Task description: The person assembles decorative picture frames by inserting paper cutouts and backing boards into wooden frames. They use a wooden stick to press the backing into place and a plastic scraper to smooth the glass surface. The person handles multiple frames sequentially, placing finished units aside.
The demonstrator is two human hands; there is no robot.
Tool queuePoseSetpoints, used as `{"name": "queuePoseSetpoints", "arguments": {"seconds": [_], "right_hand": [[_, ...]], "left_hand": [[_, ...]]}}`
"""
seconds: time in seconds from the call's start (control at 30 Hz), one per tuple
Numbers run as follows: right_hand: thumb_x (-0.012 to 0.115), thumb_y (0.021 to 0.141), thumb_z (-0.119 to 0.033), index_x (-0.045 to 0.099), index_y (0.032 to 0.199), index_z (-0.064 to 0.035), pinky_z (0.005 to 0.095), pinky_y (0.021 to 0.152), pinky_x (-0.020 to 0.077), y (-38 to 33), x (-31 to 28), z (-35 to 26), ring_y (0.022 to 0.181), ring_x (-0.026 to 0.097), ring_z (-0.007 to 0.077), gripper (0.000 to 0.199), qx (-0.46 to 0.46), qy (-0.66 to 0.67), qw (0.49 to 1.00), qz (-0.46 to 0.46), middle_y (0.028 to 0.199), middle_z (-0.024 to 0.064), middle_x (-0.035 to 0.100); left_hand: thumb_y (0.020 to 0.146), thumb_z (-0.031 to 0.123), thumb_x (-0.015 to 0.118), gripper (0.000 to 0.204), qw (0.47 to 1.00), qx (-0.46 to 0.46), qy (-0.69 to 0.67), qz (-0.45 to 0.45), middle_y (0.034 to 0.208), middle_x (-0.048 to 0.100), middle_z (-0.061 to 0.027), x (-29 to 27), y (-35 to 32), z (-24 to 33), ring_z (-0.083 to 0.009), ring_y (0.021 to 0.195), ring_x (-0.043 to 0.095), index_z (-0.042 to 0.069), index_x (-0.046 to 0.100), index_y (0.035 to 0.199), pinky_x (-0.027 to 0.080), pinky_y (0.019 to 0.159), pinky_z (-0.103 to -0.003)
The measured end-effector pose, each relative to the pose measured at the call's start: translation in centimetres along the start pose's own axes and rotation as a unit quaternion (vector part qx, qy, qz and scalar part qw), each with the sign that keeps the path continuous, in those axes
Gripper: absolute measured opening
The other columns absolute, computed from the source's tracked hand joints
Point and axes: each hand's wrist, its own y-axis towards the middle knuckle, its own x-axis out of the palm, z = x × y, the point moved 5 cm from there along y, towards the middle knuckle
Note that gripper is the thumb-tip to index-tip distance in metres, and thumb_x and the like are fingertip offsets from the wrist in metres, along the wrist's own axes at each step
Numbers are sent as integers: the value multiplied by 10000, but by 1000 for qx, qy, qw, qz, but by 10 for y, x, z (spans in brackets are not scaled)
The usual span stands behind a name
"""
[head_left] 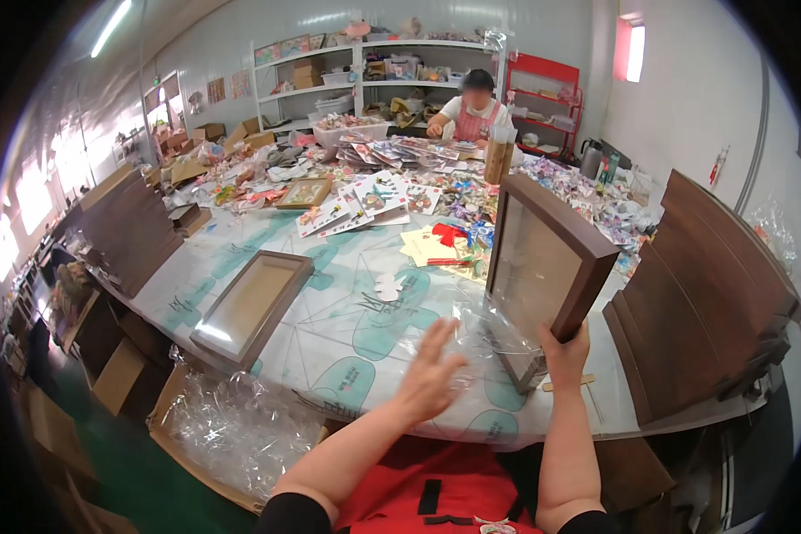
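Note:
Upright at the table's near right stands a deep brown shadow-box frame [601,258] with a clear front pane. My right hand [564,358] is closed on its lower right edge. Crumpled clear plastic film [476,325] lies against the frame's lower left side. Just left of the film is my left hand [432,374], fingers stretched out and apart; I see nothing gripped in it. A second brown frame [267,303] lies flat on the table to the left. Between the two frames rests a small white cut-out piece [387,286].
Stacks of brown frames stand at the right [712,303] and left [129,231]. An open carton [165,414] of clear film sits below the table's front edge. Printed cards [378,198] and heaps of small packets cover the far table, where a co-worker [476,116] sits.

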Motion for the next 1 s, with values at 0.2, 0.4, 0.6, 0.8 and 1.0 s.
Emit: {"name": "queuePoseSetpoints", "arguments": {"seconds": [0.2,0.4,0.6,0.8,1.0], "right_hand": [[740,674,-85,540,1012,-9,285,726,470,-29,8,-33,796,573,151,400,-33,11,999,22,868,63,606],[656,739,-17,510,1114,7,296,861,423,-55,-9,-44,950,541,172,403,73,168,982,48,1046,74,560],[673,746,-39,475,1240,-19,342,919,432,-54,-5,-25,1044,539,212,532,232,380,895,2,1143,73,548],[647,781,-87,490,1207,-1,328,845,472,-36,-25,-28,993,561,208,462,125,304,944,14,1095,68,569],[729,712,-24,517,1153,8,280,812,437,-61,-1,-51,909,548,149,491,-54,-10,998,-25,1020,58,581]], "left_hand": [[625,243,802,721,993,18,-109,-46,1475,213,-189,75,33,22,-420,1364,167,76,432,1221,176,1086,-533],[658,284,770,761,997,24,-45,-55,1154,528,-117,75,-20,38,-286,1180,447,87,396,1290,201,1050,-540],[745,150,566,182,974,126,20,-189,719,520,-65,25,-83,36,-254,738,571,85,489,896,448,735,-371],[765,169,599,125,978,-106,166,-68,823,637,-154,-87,-190,-59,-342,762,610,73,643,832,478,683,-425],[775,316,672,812,732,-555,274,283,1365,374,-234,-217,-347,-177,-405,1238,374,65,224,1403,322,1014,-444]]}}
